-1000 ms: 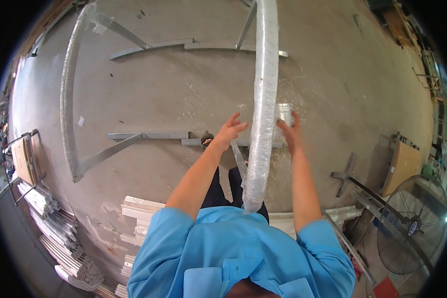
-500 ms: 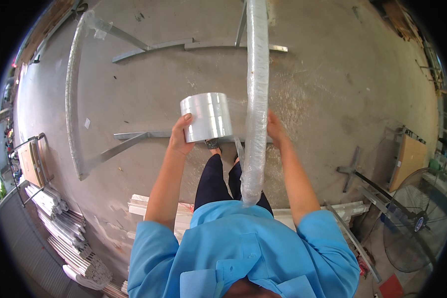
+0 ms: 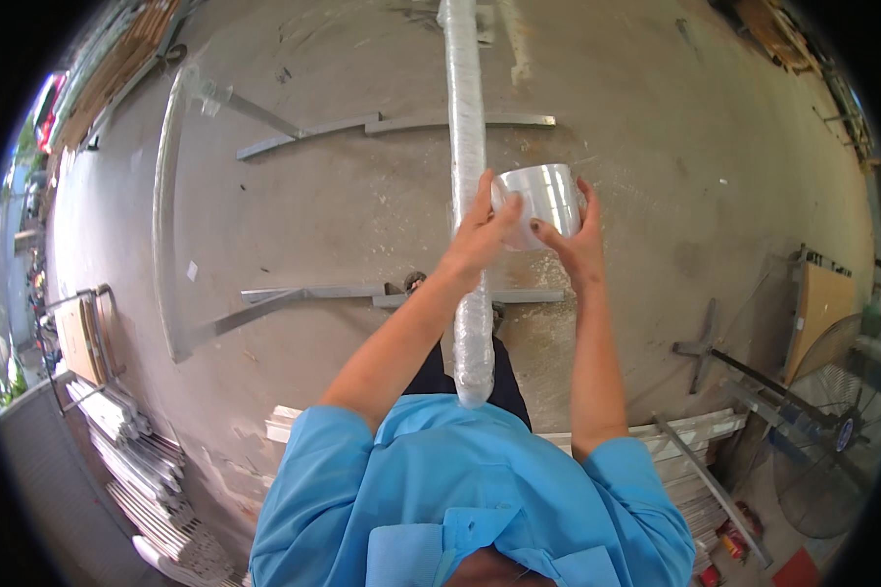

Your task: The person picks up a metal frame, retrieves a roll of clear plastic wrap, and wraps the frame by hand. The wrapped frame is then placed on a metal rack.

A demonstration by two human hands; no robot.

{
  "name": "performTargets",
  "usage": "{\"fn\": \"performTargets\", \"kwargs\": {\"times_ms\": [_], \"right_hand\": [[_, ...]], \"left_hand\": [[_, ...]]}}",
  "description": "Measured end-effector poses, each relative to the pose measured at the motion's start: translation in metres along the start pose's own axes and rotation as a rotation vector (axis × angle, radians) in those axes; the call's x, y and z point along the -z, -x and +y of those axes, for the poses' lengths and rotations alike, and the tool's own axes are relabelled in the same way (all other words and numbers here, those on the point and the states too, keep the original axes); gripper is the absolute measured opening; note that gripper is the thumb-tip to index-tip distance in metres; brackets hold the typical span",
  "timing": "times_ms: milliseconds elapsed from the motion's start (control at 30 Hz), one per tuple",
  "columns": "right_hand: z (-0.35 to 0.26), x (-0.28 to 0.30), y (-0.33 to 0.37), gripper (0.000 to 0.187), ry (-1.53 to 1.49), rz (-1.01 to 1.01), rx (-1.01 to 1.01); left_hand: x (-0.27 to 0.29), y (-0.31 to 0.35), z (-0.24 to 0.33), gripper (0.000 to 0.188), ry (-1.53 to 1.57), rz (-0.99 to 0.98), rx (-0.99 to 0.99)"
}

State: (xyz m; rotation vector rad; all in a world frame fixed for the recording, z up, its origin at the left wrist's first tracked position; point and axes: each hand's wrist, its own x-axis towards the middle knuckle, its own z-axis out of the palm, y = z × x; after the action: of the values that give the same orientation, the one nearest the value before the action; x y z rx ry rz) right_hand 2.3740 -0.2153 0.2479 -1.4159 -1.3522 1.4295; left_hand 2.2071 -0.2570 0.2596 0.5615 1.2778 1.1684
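A shiny roll of clear stretch film (image 3: 546, 191) is held just right of a long bar wrapped in clear film (image 3: 468, 127). My right hand (image 3: 579, 240) grips its right side, the thumb across the front and the fingers around the far edge. Reaching over the wrapped bar, my left hand (image 3: 485, 233) has its fingers on the roll's left end. The bar runs upright through the picture, from the far edge down to my waist, and my left forearm hides part of it.
Metal support legs (image 3: 460, 123) rest on the floor beyond and below the bar. A second wrapped bar (image 3: 166, 210) stands on the left. White wrapped lengths (image 3: 142, 440) are piled at lower left. At right are a large fan (image 3: 832, 421) and a board (image 3: 820, 308).
The roll has passed from the left of the wrapped bar to its right. My right hand now grips it, and my left hand has followed across the bar. The view has shifted slightly.
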Motion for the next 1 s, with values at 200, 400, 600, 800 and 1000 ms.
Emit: {"fn": "performTargets", "kwargs": {"times_ms": [200,400,600,800,1000], "right_hand": [[0.073,0.009,-0.033,0.087,-0.256,0.046,-0.174],[0.145,-0.031,-0.064,0.080,-0.375,-0.063,-0.416],[0.184,-0.085,-0.036,0.071,-0.846,-0.305,-0.733],[0.151,-0.094,-0.032,0.068,-0.513,-0.341,-0.743],[0.023,-0.044,0.021,0.068,0.034,-0.054,-0.307]], "left_hand": [[0.132,-0.055,-0.022,0.069,-0.129,0.071,0.069],[0.163,-0.137,-0.093,0.088,-0.264,-0.381,0.245],[0.174,-0.150,-0.090,0.085,-0.723,-0.714,0.243],[0.178,-0.119,-0.022,0.060,-0.716,-0.738,0.566],[0.169,-0.102,0.069,0.053,-0.407,-0.833,0.693]]}}
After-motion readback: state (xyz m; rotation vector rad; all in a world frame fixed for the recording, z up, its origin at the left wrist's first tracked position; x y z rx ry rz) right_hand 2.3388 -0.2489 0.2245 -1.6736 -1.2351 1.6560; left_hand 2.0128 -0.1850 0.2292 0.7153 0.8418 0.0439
